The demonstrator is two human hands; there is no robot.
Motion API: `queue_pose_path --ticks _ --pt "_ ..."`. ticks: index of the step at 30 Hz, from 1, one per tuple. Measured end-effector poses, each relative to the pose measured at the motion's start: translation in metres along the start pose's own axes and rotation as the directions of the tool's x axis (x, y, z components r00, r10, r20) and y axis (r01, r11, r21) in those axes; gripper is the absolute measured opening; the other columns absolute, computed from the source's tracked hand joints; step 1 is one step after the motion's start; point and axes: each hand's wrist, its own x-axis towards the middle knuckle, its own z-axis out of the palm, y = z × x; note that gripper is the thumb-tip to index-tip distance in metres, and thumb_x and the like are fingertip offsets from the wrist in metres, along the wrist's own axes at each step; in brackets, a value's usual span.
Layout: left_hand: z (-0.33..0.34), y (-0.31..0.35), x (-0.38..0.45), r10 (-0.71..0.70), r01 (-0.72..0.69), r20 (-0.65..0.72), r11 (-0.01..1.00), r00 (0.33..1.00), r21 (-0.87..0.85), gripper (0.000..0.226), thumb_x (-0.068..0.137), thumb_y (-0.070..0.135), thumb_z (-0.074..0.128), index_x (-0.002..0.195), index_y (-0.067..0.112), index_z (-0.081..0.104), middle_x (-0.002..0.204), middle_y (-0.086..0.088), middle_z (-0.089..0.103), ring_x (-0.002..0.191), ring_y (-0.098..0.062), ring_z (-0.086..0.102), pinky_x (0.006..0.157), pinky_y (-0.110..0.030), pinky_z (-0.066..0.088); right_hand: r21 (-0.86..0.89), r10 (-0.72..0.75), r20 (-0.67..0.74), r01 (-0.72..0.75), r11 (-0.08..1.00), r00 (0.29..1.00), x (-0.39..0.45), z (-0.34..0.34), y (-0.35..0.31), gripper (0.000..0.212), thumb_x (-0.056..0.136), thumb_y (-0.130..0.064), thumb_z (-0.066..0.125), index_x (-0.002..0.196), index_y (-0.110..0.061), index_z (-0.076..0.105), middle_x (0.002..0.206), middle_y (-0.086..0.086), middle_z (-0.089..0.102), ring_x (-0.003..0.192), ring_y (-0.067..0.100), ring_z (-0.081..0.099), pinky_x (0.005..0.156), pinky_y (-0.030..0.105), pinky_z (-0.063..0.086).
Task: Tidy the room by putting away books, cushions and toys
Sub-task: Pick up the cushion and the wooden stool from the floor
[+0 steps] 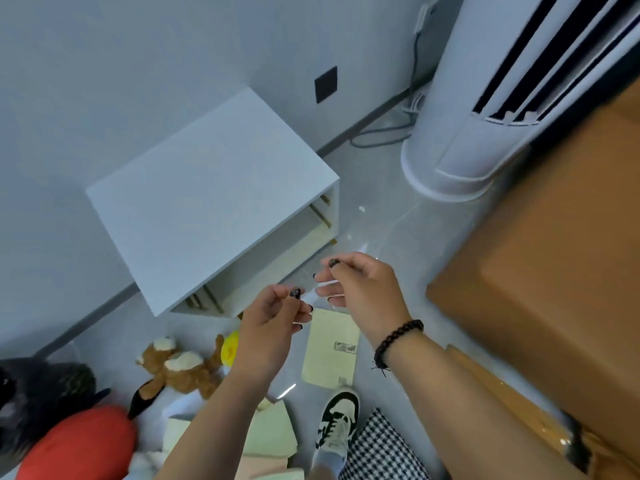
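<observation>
Little looks done: below the empty white cabinet (214, 199) a pale book (330, 348), teddy bear (180, 367) and red cushion (79, 445) lie on the floor, while left hand (268, 327) and right hand (360, 289) hover loosely curled, holding nothing I can make out.

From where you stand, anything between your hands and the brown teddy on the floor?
Nothing visible. Both hands, left and right, hover above the floor; the brown teddy lies below and left, uncovered. A yellow toy sits beside it, not over it.
</observation>
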Motion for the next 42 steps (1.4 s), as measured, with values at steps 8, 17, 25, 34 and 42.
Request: queue_pose_path --ticks 8,17,25,34,42 --pt "-0.057 0.036 0.086 0.055 -0.054 -0.090 0.998 0.994 0.014 0.016 0.097 0.005 0.051 0.100 0.014 0.063 0.086 0.000 0.073 0.078 -0.009 0.069 0.067 -0.019 0.053 -0.026 0.113 0.063 -0.112 0.993 0.992 0.085 0.068 -0.040 0.020 0.097 -0.008 0.047 0.087 -0.013 0.063 0.081 0.004 0.069 0.066 0.015 0.064 0.067 0.024 0.053" --pt "-0.099 0.033 0.090 -0.121 0.108 -0.107 0.988 0.987 -0.113 0.019 0.100 0.008 0.047 0.111 0.007 0.063 0.097 -0.008 0.073 0.091 -0.021 0.068 0.078 -0.032 0.053 0.065 0.231 -0.096 -0.225 0.972 0.968 0.120 0.073 -0.054 0.012 0.096 -0.006 0.050 0.090 -0.009 0.060 0.082 0.005 0.065 0.064 0.018 0.064 0.064 0.028 0.052" --pt "-0.117 -0.007 0.107 -0.463 0.375 -0.046 0.770 0.885 -0.515 0.008 0.100 0.019 0.051 0.104 0.015 0.056 0.120 -0.015 0.060 0.102 -0.025 0.063 0.072 -0.036 0.058 0.092 0.430 -0.133 -0.421 0.902 0.893 0.187 0.100 -0.036 0.030 0.090 -0.031 0.067 0.104 -0.008 0.055 0.087 0.005 0.052 0.082 0.019 0.058 0.081 0.032 0.055" --pt "-0.095 -0.024 0.182 -0.607 0.255 -0.174 0.552 0.775 -0.794 0.046 0.097 0.023 0.060 0.139 0.014 0.045 0.138 -0.021 0.049 0.114 -0.033 0.060 0.077 -0.036 0.054 -0.141 0.278 -0.375 -0.351 0.926 0.884 0.253 0.132 -0.005 0.079 0.085 -0.040 0.068 0.145 -0.006 0.029 0.146 0.013 0.041 0.132 0.030 0.043 0.110 0.042 0.036" --pt "-0.110 -0.042 0.203 -0.627 0.165 -0.183 0.455 0.757 -0.875 0.028 0.093 0.010 0.062 0.119 0.005 0.053 0.128 -0.012 0.057 0.118 -0.029 0.057 0.082 -0.044 0.052 0.385 0.437 -0.200 -0.340 0.858 0.877 0.264 0.102 0.009 0.052 0.081 -0.046 0.073 0.108 -0.004 0.060 0.101 0.010 0.064 0.086 0.023 0.064 0.085 0.043 0.057"
